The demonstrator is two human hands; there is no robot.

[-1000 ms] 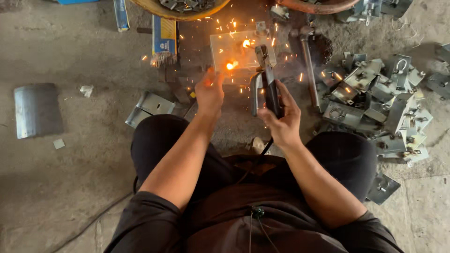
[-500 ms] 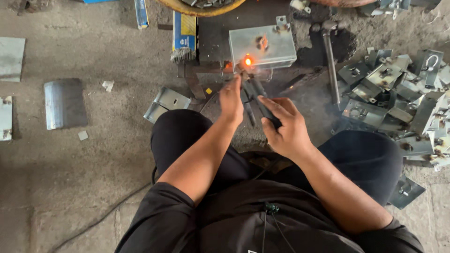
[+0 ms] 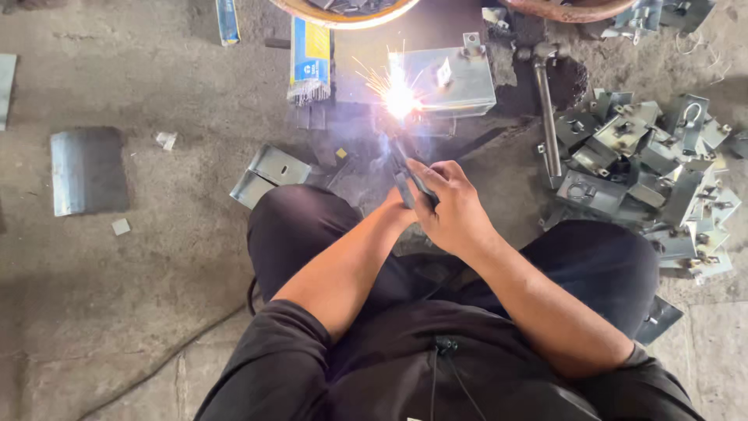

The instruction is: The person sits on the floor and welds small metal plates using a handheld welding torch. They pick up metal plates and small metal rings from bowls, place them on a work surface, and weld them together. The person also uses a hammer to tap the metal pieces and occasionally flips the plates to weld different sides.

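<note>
A dark welding holder (image 3: 405,173) is gripped in the closed right hand (image 3: 450,209), while the left hand (image 3: 396,204) is mostly hidden behind it, so its grip cannot be told. At twelve o'clock, a bright arc (image 3: 399,97) is struck against a grey metal box (image 3: 450,78). A pile of metal brackets (image 3: 647,164) is seen at two o'clock, a bent plate (image 3: 269,173) at ten.

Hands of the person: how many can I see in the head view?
2. The right hand grips the welding electrode holder near the spark; the left hand is mostly hidden behind it.
</note>
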